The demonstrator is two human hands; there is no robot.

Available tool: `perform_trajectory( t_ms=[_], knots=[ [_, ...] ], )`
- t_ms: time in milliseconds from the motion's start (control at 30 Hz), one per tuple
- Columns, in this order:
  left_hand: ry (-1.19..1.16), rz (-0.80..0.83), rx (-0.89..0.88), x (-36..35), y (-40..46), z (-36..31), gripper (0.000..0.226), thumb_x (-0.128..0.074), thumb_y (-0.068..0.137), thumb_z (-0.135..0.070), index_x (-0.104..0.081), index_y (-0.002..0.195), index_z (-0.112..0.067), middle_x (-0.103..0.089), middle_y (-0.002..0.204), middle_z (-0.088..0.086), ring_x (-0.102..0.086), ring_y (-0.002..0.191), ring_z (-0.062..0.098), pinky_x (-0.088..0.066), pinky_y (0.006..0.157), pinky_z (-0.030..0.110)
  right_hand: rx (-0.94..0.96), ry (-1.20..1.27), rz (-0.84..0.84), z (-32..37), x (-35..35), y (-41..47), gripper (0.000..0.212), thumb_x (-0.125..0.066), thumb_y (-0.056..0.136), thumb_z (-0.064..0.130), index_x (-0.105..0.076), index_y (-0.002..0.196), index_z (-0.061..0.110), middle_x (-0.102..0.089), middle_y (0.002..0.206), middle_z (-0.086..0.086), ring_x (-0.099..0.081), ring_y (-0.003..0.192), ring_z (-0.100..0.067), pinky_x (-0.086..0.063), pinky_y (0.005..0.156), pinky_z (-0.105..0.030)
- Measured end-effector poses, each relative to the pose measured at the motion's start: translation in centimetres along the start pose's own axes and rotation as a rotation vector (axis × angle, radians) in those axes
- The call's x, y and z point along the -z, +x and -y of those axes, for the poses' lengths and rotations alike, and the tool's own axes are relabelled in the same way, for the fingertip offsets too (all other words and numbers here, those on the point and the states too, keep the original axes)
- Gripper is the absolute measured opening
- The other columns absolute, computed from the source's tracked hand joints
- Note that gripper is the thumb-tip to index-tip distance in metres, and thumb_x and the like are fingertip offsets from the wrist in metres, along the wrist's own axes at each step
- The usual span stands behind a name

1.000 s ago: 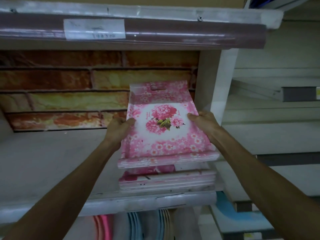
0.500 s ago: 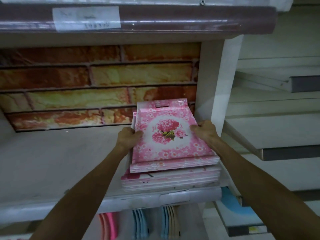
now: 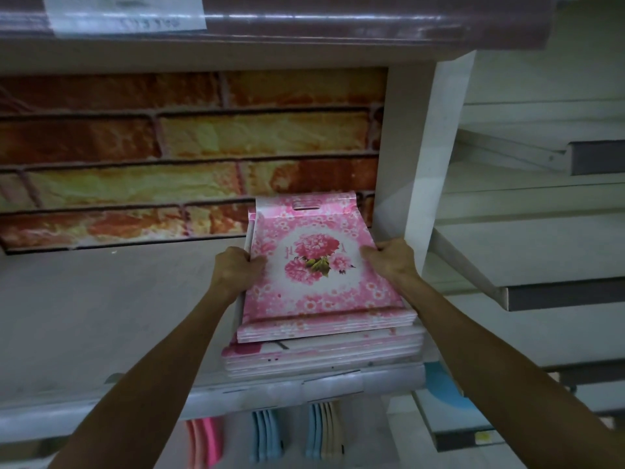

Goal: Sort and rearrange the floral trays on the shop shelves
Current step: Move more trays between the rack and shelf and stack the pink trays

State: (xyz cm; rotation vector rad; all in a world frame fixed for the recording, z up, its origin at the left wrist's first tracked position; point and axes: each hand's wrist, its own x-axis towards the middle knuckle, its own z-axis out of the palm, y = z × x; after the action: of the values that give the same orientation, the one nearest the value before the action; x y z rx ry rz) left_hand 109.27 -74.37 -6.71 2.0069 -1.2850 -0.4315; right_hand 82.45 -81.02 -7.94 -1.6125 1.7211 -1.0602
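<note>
A small stack of pink floral trays (image 3: 314,282) with a rose bouquet in the middle lies on a lower stack of trays (image 3: 324,353) at the right end of the white shelf (image 3: 101,319). My left hand (image 3: 236,265) grips the upper stack's left edge. My right hand (image 3: 392,258) grips its right edge, close to the white upright (image 3: 429,157). The top tray's far end with a handle slot (image 3: 306,204) reaches the brick-pattern back wall (image 3: 169,157).
A shelf above has a dark front strip with a paper label (image 3: 125,15). Pink, blue and cream items (image 3: 267,434) stand on edge below the shelf. More white shelves (image 3: 541,265) run to the right.
Both hands carried the pink tray stack down and deeper into the shelf; it now lies on the lower stack, near the back wall.
</note>
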Motion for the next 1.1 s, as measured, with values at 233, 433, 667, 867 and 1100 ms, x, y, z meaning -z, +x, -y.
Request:
perform_trajectory(
  t_ms=[233,433,667,867,1100],
  knots=[
    [0.175,-0.009,0.055,0.1,0.8,0.3,0.039,-0.064,0.085,-0.041,-0.070,0.086,-0.003,-0.070,0.087,0.013,-0.067,0.077,0.028,-0.054,0.067,0.032,0.023,-0.064,0.008,-0.1,-0.3,0.0,0.035,-0.064,0.089,0.023,-0.073,0.071,-0.006,-0.063,0.060,-0.014,-0.050,0.046,-0.012,-0.038,0.043,-0.013],
    [0.338,0.046,0.077,0.6,1.7,0.1,0.050,-0.065,0.080,-0.056,-0.070,0.097,-0.010,-0.070,0.098,0.009,-0.068,0.089,0.028,-0.057,0.083,0.040,0.050,-0.098,0.043,-0.3,-0.4,0.3,0.032,-0.063,0.090,0.023,-0.063,0.061,0.008,-0.054,0.053,0.000,-0.049,0.046,-0.008,-0.037,0.039,-0.013],
    [0.265,0.093,0.061,1.4,2.2,0.6,0.049,-0.074,0.073,-0.057,-0.069,0.072,-0.008,-0.071,0.082,0.009,-0.067,0.078,0.023,-0.056,0.073,0.033,0.084,-0.063,0.059,-0.6,-0.1,0.2,0.034,-0.063,0.090,0.024,-0.061,0.057,0.015,-0.059,0.056,0.001,-0.051,0.050,-0.004,-0.035,0.038,-0.006],
    [-0.021,0.054,-0.063,1.2,0.4,2.9,0.044,-0.062,0.085,-0.055,-0.071,0.075,-0.014,-0.071,0.080,0.003,-0.066,0.082,0.024,-0.045,0.070,0.029,0.061,0.257,0.163,-2.3,0.7,-0.2,0.026,-0.067,0.088,0.039,-0.066,0.067,0.023,-0.065,0.064,0.005,-0.062,0.066,-0.018,-0.051,0.065,-0.029],
    [-0.579,0.025,-0.094,-0.9,-1.6,5.6,0.043,-0.062,0.089,-0.043,-0.056,0.128,-0.024,-0.065,0.112,0.000,-0.064,0.095,0.012,-0.046,0.079,0.025,0.013,0.602,0.252,-4.9,0.6,-1.6,0.019,-0.054,0.097,0.039,-0.068,0.100,0.026,-0.072,0.096,0.007,-0.069,0.076,0.001,-0.048,0.066,-0.016]
  ],
)
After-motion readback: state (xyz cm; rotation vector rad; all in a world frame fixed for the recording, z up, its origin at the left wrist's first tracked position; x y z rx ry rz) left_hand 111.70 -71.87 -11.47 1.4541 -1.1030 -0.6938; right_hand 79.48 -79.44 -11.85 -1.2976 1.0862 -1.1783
